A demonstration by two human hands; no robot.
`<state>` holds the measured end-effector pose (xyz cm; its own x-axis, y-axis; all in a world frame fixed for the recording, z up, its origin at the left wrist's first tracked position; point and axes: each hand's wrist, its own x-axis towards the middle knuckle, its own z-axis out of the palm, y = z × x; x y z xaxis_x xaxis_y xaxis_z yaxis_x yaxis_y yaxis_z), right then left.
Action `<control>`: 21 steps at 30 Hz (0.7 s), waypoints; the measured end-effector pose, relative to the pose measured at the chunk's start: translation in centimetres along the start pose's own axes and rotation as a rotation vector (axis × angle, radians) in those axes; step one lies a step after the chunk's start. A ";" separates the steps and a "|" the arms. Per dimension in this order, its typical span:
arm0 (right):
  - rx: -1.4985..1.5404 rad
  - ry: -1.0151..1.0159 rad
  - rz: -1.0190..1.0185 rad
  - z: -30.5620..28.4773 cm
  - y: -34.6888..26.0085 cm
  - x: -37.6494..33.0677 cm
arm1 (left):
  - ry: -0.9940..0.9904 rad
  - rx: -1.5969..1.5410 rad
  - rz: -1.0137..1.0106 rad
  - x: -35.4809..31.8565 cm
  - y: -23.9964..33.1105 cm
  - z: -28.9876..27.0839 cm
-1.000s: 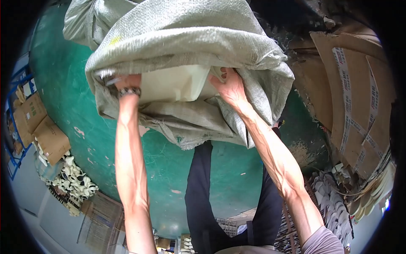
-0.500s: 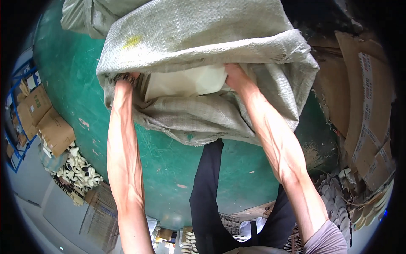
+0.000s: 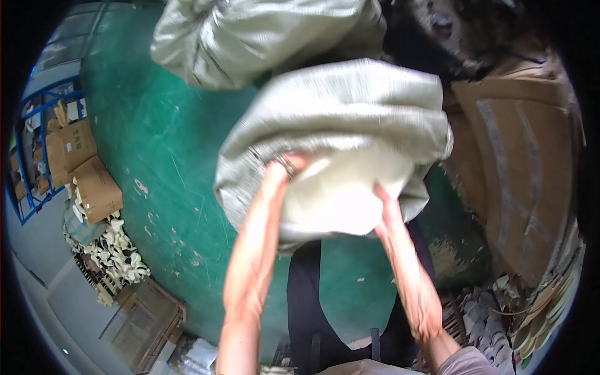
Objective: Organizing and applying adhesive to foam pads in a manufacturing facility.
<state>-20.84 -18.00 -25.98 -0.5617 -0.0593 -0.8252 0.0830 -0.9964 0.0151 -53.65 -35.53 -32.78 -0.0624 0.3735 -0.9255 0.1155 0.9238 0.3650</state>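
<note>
A large pale woven sack (image 3: 350,94) lies before me with its mouth toward me. In its opening is a smooth cream-coloured flat piece (image 3: 340,203), blurred by motion; whether it is one sheet or a stack I cannot tell. My right hand (image 3: 389,211) grips its right edge, thumb on top and the other fingers mostly hidden beneath. At its upper left edge, my left hand (image 3: 296,164) is closed on the same piece, just inside the sack's mouth. Those fingers are partly smeared. A dark band circles the left wrist.
Another stuffed woven sack (image 3: 275,40) stands beyond on the green floor (image 3: 169,150). Large flattened cardboard (image 3: 500,169) leans at the right. At the left are a blue rack (image 3: 44,137), an open cardboard box (image 3: 94,187) and a heap of cream pieces (image 3: 115,253).
Both hands have come nearer to me with the cream flat piece, which shows more of its face. The sack's mouth has shifted right and toward me. The sack behind shows more.
</note>
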 end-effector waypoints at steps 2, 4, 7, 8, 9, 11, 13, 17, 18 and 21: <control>-0.081 0.203 -0.091 -6.0 -5.0 -7.6 | -0.089 -0.115 0.215 3.0 9.8 11.6; -0.036 0.289 -0.128 -8.6 -7.7 -15.3 | -0.132 -0.180 0.347 1.4 18.5 17.0; 0.022 0.289 -0.183 -9.0 -9.5 -25.5 | -0.120 -0.242 0.459 -5.5 25.9 24.0; 0.008 0.295 -0.169 -8.1 -9.7 -28.6 | -0.100 -0.266 0.479 -7.6 27.0 27.5; -0.053 0.268 -0.163 -7.1 -10.0 -31.6 | -0.079 -0.292 0.500 -9.4 28.1 31.2; -0.182 0.061 -0.269 -7.7 -11.3 -37.1 | -0.106 -0.304 0.452 -13.0 32.3 28.6; 0.036 0.317 -0.128 -7.8 -14.4 -41.7 | -0.119 -0.261 0.339 -18.1 38.5 29.2; -0.123 0.223 -0.181 -2.7 -17.4 -49.2 | -0.030 -0.114 0.300 -26.0 44.4 29.7; -0.158 0.205 -0.218 -1.8 -17.7 -51.0 | -0.021 -0.085 0.309 -29.0 46.1 29.4; -0.254 0.166 -0.315 -0.5 -17.1 -56.5 | 0.076 -0.014 0.422 -35.1 47.7 30.4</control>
<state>9.89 2.41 20.13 -0.4539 0.2764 -0.8471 0.1400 -0.9168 -0.3741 -15.78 -7.10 14.07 -0.0853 0.7234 -0.6851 0.1331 0.6898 0.7117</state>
